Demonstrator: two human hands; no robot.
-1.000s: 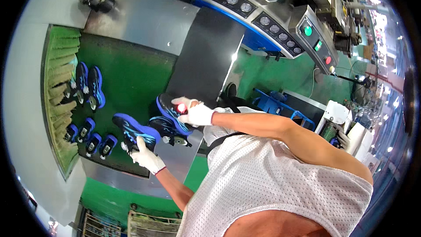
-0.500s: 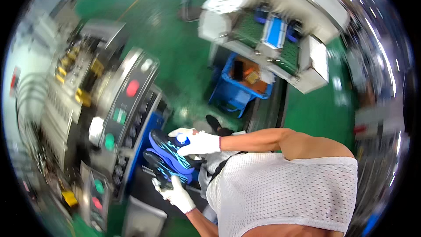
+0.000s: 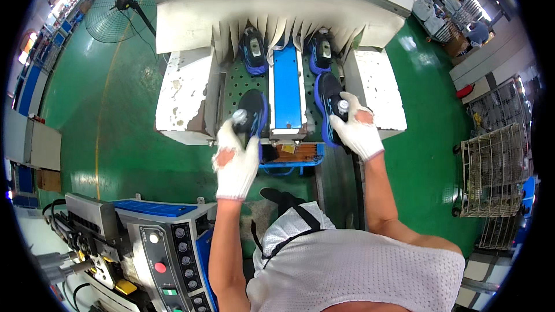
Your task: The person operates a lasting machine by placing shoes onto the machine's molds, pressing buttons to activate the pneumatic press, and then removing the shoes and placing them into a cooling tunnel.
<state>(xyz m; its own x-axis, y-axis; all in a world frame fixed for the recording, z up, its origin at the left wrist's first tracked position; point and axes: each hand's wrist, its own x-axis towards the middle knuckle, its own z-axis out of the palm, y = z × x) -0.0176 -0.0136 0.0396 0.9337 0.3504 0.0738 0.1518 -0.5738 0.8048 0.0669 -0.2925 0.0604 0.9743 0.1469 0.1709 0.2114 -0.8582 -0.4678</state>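
My left hand (image 3: 236, 164), in a worn white glove, grips the heel end of a black and blue sneaker (image 3: 253, 104) with a purple sole. The shoe rests toe away from me on the left green perforated belt (image 3: 232, 84). In my right hand (image 3: 357, 130), also gloved, is a matching sneaker (image 3: 328, 88), over the near end of the right belt. A pale round knob-like piece shows at each shoe's opening. Farther in, a left sneaker (image 3: 253, 52) and a right sneaker (image 3: 321, 52) sit on the belts, partly beneath a cloth curtain (image 3: 277, 28).
A blue strip (image 3: 287, 92) divides the belts of the white machine (image 3: 188, 92). Below its front edge is a blue stool-like stand (image 3: 312, 163). A control panel (image 3: 159, 248) stands near left, a fan (image 3: 123, 1) far left, and wire carts (image 3: 491, 167) at right.
My view has swung round from the control-panel machine to the belt machine. The two sneakers, formerly together by the panel, are now apart, one in each hand at the belts.
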